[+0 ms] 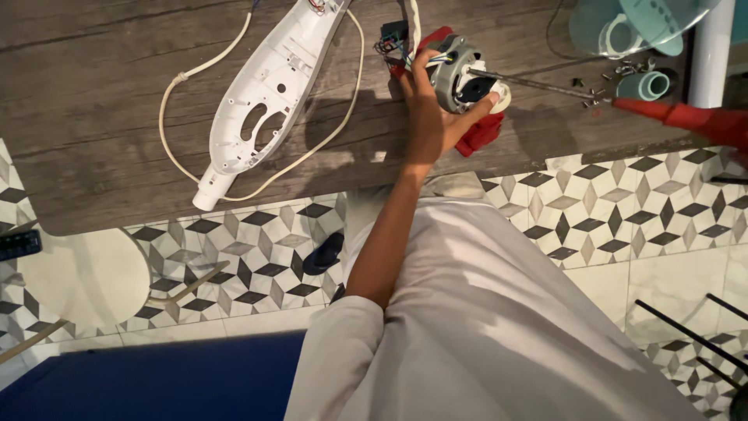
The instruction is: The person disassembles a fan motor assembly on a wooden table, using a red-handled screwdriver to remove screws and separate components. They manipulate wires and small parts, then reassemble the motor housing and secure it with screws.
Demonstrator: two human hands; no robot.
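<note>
At the upper centre of the frame the person's left hand holds a motor on the wooden table. The fingers curl around the grey metal body from the left, and the thumb presses on the white front part, so the hand grips it firmly. The motor rests on the table near its front edge. A red piece lies under the motor and touches it. Coloured wires come out at its upper left and go to a small dark part. A thin metal shaft points from the motor to the right.

The right hand is not in view, so I cannot tell the state of its fingers.

Left of the hand lies a long white plastic shell, open side up, and it is hollow, with only screw posts and holes inside. A white cord makes a loop around it.

At the upper right of the frame there is a pale green fan blade, some small screws beside a green cap, a white pole and a red cone. The floor below has patterned tiles.
</note>
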